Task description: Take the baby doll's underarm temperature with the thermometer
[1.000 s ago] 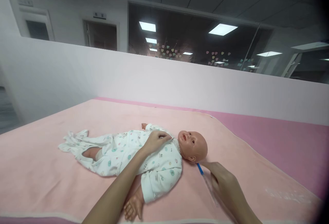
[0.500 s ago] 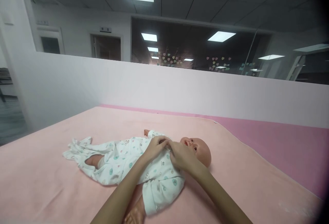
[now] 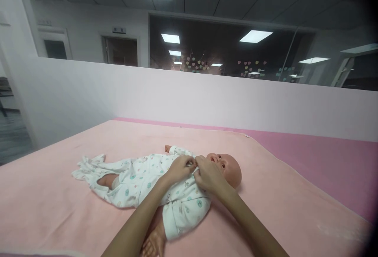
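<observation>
A baby doll (image 3: 233, 170) lies on its back, its head to the right. It wears a white romper (image 3: 147, 170) with green and grey prints; one bare leg shows through an opening in the cloth at the left. My left hand (image 3: 180, 169) is closed at the upper chest of the romper, near the neckline. Right beside it, my right hand (image 3: 208, 174) is closed at the collar, just below the doll's chin. The fingertips of both hands meet there and pinch the romper's cloth; the exact spot between them is hidden by my fingers.
A peach-pink blanket (image 3: 280, 202) covers the surface under the doll, with a pink mat (image 3: 319, 150) showing along the back and right. A white low wall (image 3: 206, 99) stands behind. Beyond it are a doorway (image 3: 121, 51) and a large window with heart stickers.
My fingers have shifted slightly at the collar, and the two hands have come a little apart at the knuckles. The view has tilted slightly; the doll lies as before.
</observation>
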{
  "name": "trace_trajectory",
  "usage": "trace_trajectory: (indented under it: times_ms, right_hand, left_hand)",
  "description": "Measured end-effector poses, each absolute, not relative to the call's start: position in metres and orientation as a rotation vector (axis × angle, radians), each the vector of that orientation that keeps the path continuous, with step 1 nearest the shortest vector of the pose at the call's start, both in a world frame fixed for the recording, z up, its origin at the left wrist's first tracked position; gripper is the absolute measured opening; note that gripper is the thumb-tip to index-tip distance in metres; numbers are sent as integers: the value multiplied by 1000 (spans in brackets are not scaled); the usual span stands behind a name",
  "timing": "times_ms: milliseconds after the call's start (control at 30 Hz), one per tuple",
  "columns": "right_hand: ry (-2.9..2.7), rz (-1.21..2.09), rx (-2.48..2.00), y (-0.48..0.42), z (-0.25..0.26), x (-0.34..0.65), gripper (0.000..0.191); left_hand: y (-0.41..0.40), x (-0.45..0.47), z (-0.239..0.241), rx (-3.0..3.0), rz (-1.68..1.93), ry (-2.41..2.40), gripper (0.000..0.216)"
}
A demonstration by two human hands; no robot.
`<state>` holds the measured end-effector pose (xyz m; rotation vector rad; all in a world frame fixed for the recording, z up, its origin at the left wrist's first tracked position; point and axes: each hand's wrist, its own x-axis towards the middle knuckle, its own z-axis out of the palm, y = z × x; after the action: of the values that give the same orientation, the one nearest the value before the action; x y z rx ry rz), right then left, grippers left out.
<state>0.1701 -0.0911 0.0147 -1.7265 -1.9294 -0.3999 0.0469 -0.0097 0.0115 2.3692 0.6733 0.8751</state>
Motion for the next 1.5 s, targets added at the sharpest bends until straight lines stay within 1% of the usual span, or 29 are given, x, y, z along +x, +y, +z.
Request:
trace_trajectory:
  times_ms: [167, 267, 467, 967, 1133, 1300, 1500]
  right_hand:
    - [-1968, -624, -1459, -80, -4, 168, 16]
    - [-1906, -714, -1338, -74, -16, 169, 15]
    - [-1730, -667, -1251, -71, -29, 166, 18]
    - [-1667, -646, -1005, -72, -28, 166, 25]
    - [-1692, -626, -963, -72, -28, 167, 23]
    - [-1691, -622, -976, -72, -29, 168, 23]
    - [-1677, -534, -967, -71, -29, 167, 25]
  left_hand:
    - [-3, 44, 15, 1991, 860, 482, 19]
    - [-3, 42, 18, 1886, 881, 449, 21]
    - [-3, 41, 19, 1844, 868, 472, 20]
    - [-6, 39, 22, 1801, 816, 457, 21]
    - [-7, 33, 27, 1855, 717, 365, 26]
    - [-9, 29, 32, 1951, 627, 324, 37]
    - [-8, 30, 30, 2028, 629, 333, 47]
